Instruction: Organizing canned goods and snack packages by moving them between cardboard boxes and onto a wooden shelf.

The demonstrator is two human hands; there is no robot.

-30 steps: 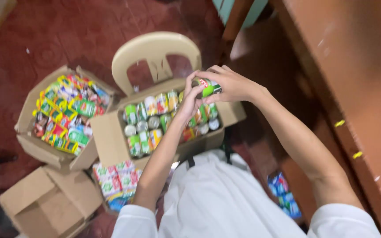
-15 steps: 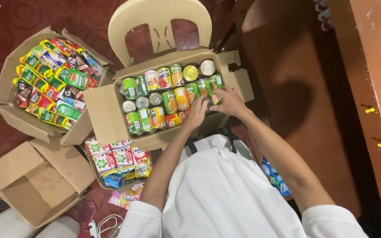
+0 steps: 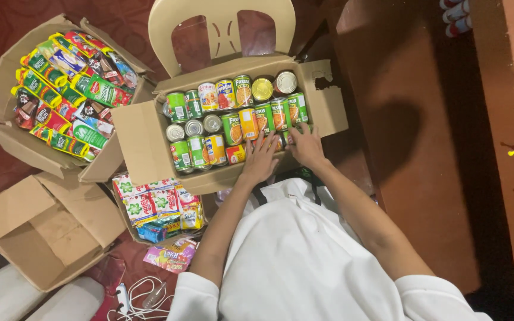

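Note:
An open cardboard box rests on a cream plastic chair and is packed with several tin cans, mostly with green and orange labels. My left hand lies flat on the cans in the box's near row, fingers spread. Beside it, my right hand presses down on the cans at the near right corner. Neither hand lifts a can. My white-sleeved arms reach forward from the bottom of the view.
A second carton full of colourful sachet packs sits at the left. Below it lie an empty carton, a small box of noodle packets and a white cable. A brown wooden table runs along the right.
Both hands came down from chest height, where they held a green can, into the near right part of the box. The can is set among the others, and the view has tilted lower.

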